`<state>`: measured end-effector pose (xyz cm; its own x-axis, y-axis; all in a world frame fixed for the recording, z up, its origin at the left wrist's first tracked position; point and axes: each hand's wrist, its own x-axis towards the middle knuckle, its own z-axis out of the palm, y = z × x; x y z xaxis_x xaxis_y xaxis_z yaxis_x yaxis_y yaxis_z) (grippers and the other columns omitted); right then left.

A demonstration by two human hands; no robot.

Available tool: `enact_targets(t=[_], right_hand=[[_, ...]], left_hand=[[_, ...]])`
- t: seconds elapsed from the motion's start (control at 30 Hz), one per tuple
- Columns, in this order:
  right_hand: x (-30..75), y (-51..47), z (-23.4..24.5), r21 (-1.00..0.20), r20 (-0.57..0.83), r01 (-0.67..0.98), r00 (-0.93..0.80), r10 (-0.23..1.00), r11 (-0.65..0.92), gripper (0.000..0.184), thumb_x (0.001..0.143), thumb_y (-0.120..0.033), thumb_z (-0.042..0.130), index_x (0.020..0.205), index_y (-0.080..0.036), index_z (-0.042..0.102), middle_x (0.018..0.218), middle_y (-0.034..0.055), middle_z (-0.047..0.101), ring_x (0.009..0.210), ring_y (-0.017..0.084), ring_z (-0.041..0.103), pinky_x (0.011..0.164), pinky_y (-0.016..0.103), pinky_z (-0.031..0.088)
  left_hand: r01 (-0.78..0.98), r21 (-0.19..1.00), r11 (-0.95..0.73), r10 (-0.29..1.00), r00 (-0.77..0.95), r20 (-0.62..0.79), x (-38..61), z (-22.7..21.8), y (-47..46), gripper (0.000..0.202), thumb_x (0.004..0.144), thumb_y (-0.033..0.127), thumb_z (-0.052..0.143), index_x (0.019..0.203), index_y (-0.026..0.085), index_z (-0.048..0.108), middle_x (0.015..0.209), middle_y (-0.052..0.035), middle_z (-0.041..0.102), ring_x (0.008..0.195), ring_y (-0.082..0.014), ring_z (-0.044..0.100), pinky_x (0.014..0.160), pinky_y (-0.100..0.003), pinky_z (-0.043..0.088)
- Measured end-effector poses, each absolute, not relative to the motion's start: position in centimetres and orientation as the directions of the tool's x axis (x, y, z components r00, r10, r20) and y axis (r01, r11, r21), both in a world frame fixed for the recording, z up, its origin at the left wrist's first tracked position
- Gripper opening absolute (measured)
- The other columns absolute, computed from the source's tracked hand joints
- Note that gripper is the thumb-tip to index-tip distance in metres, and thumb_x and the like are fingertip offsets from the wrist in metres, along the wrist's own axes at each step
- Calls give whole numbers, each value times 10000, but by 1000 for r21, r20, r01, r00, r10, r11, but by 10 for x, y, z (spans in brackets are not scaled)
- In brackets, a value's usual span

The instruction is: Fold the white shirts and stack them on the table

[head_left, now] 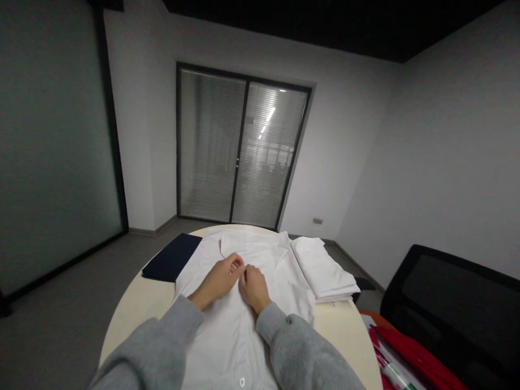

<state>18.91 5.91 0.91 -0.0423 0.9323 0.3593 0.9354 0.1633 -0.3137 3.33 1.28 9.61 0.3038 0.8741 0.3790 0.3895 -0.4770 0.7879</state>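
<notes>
A white collared shirt (217, 338) lies spread front up on the round table, its collar toward the far edge and its front strip running down the middle. Just below the collar, my left hand (221, 276) pinches the shirt's front with thumb and forefinger. My right hand (254, 286) meets it there, fingers curled closed on the same strip of cloth. The fingertips of both hands nearly touch, and whatever small part lies between them is hidden.
Folded dark navy cloth (173, 257) lies at the table's left edge. A stack of folded white garments (325, 268) overhangs the right edge. The cream tabletop (136, 319) shows on both sides. At right stand a black mesh chair (450, 303) and red items (414, 352).
</notes>
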Motion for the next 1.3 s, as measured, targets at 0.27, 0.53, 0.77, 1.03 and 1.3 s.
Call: enact_targets(t=[0.27,0.53,0.77,1.03,1.3], right_hand=[[258,83,27,-520,396,854,212,893,28,301,943,-233,375,953,-157,667,883,75,730,756,182,664,653,249,449],[219,93,53,-178,333,962,-139,933,207,625,767,-263,732,1369,-232,567,1405,146,580,1253,313,541,1018,435,415],[180,125,69,-9,250,945,-315,916,327,177,890,-161,616,1031,-202,715,1208,117,700,1245,248,551,1108,431,313],[225,146,99,-263,371,960,9,929,96,271,948,-158,478,1139,-192,668,1099,157,727,1005,265,680,889,393,440],[367,99,152,-756,503,648,486,715,91,303,860,-297,449,1005,-169,683,959,109,713,913,251,642,834,347,466]], left_hand=[[767,448,-460,879,320,354,48,8,61,131,902,214,534,952,218,655,1039,-69,684,1035,-235,592,942,-352,431],[828,298,-475,869,389,304,56,12,53,504,966,318,468,1465,279,526,1543,-48,510,1279,-285,486,1031,-417,389],[835,299,-463,875,377,303,53,14,50,324,965,339,489,1219,239,665,1345,-77,624,1203,-276,511,996,-397,397],[823,318,-471,874,388,292,55,21,48,427,931,523,551,1243,254,660,1285,-98,629,1199,-310,517,963,-435,396],[845,241,-477,868,409,282,58,22,45,512,896,578,569,1260,228,654,1293,-133,621,1181,-340,505,965,-470,377]])
